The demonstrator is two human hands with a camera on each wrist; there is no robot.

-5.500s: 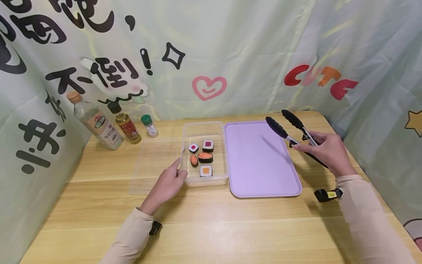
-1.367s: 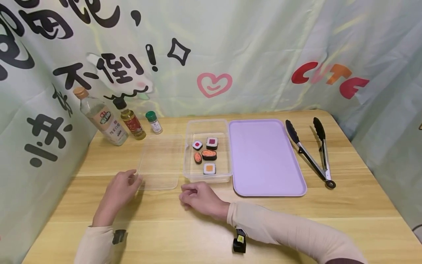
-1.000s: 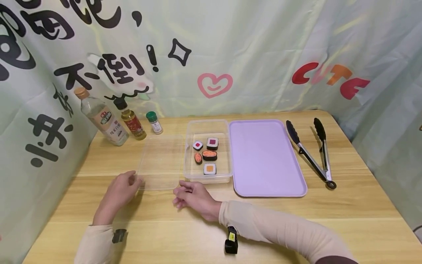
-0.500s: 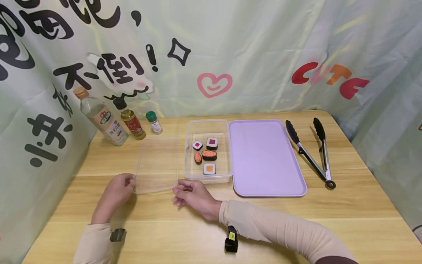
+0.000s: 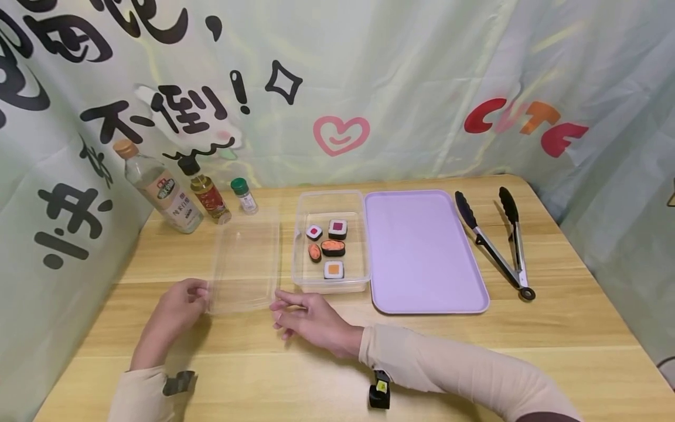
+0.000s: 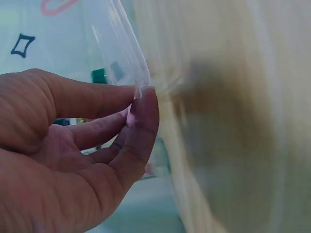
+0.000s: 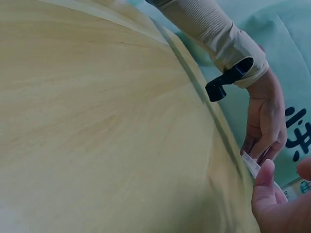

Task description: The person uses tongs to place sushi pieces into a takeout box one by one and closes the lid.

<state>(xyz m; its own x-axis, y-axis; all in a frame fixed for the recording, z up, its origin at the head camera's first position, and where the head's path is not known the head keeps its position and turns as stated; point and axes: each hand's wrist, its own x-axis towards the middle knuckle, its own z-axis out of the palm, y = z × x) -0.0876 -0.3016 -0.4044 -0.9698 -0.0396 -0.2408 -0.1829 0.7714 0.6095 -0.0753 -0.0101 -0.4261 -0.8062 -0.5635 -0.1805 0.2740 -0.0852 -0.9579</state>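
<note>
A clear plastic lid (image 5: 245, 264) is held at its near edge, left of the clear food container (image 5: 331, 283). My left hand (image 5: 179, 308) pinches the lid's near left corner; thumb and forefinger meet on the lid's rim (image 6: 141, 73) in the left wrist view. At the near right corner, my right hand (image 5: 316, 321) grips the lid with thumb and fingers. Its edge (image 7: 251, 166) spans both hands in the right wrist view. Inside the container lie several sushi pieces: rolls (image 5: 334, 270) and orange-topped ones (image 5: 333, 248).
Right of the container lies a lilac tray (image 5: 427, 252), touching its side. Black-tipped tongs (image 5: 495, 252) rest spread beyond it. Behind the lid stand a large clear bottle (image 5: 163, 193), a smaller oil bottle (image 5: 210, 196) and a green-capped shaker (image 5: 244, 196). A printed curtain (image 5: 411, 88) closes off the back.
The tongs, earlier in my right hand, now lie on the table. My left hand has left the container. Both hands now hold the lid, which has risen and shifted left.
</note>
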